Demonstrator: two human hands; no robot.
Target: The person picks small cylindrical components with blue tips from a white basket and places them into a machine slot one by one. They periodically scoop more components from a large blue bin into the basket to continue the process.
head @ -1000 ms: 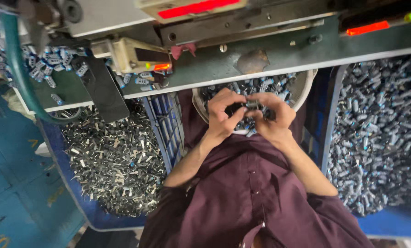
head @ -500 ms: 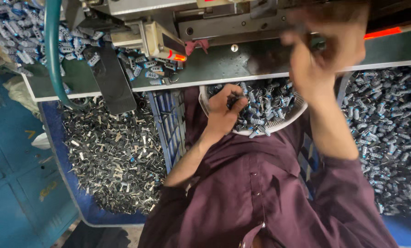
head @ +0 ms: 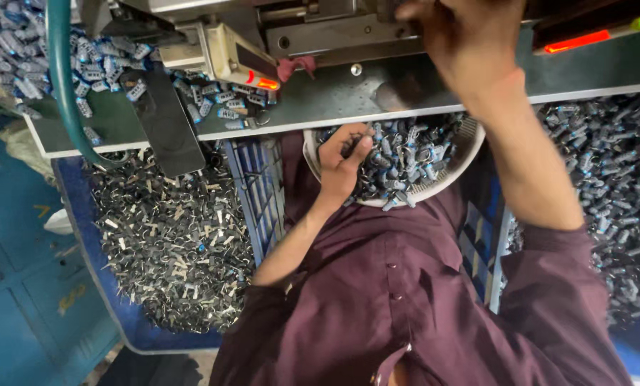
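My left hand (head: 341, 168) lies in a white bowl (head: 457, 159) on my lap, fingers curled into a heap of small blue-and-silver parts (head: 406, 161). My right hand (head: 463, 43) is raised to the grey machine (head: 334, 32) above the bowl. Its fingers are bent against the machine's metal front. Whatever it may hold is hidden behind the fingers. A green-grey shelf (head: 320, 100) runs under the machine, just above the bowl.
A blue tray of small metal clips (head: 170, 243) lies at the left, and a heap of blue-and-silver parts (head: 613, 186) at the right. More parts (head: 98, 61) litter the shelf. A green hose (head: 59, 78) hangs at upper left. Red lights (head: 576, 41) glow on the machine.
Both hands were together in the bowl a second ago. My right hand has since risen to the machine front, while my left hand stayed in the bowl.
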